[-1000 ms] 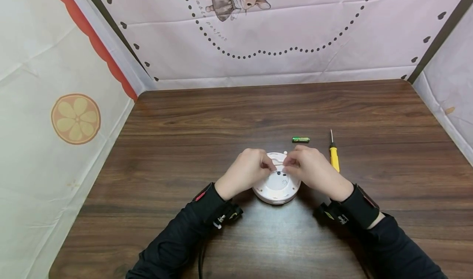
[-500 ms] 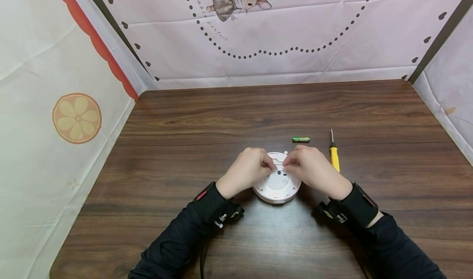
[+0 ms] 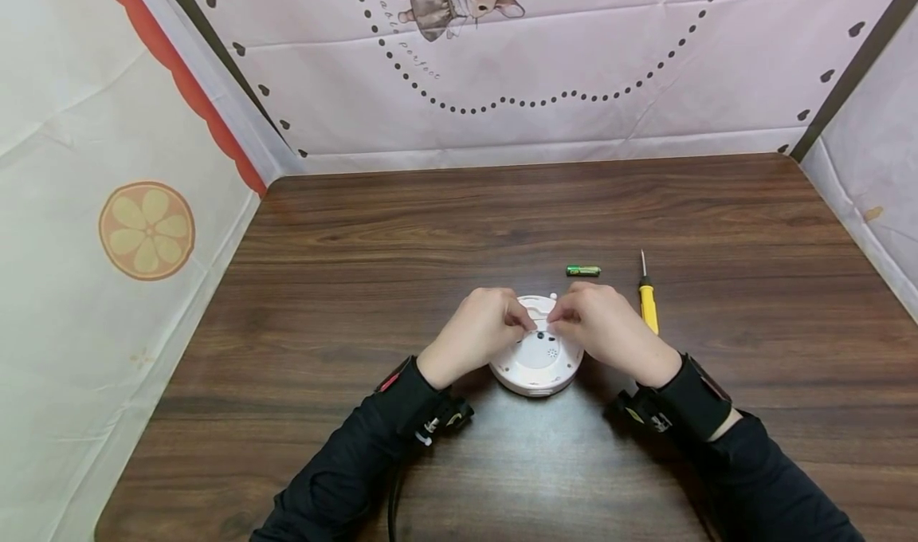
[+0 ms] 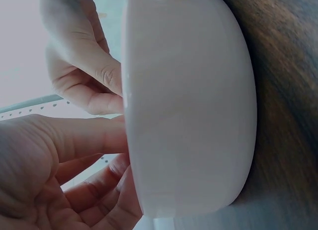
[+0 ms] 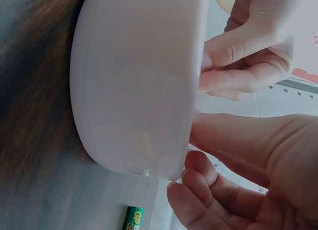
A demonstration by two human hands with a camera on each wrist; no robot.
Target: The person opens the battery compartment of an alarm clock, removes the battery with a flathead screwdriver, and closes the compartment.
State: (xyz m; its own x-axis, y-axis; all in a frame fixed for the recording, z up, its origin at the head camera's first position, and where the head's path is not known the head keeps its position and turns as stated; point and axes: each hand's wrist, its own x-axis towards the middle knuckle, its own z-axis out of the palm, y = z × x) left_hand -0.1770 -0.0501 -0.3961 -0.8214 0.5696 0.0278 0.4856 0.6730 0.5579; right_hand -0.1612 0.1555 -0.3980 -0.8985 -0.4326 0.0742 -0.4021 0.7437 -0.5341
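Far off to the left of my hands hangs a pale cloth (image 3: 79,351) with a red scalloped edge and a printed orange slice (image 3: 147,230). Nearer, my left forearm comes up in a black sleeve (image 3: 333,462), with a black band (image 3: 409,394) round the wrist. My left hand (image 3: 476,328) bends over the left side of a round white device (image 3: 538,367), thumb and forefinger close together at its top face; the tips are partly hidden, so I can't tell whether they pinch anything. Beyond that hand, a dressed rabbit (image 3: 455,1) is printed on the back cloth (image 3: 545,56). The device lies flat on the dark wooden table (image 3: 402,239), directly between my hands, with dark openings close to my fingertips and a dotted grille on the side nearer me. My right hand (image 3: 610,328) mirrors the left, thumb and fingers bent narrow at the top face; I can't tell whether it pinches anything either. Just beyond its knuckles lies a green battery (image 3: 583,271). To the right of that hand a yellow-handled screwdriver (image 3: 649,307) points away from me, its handle end running up to my right wrist.
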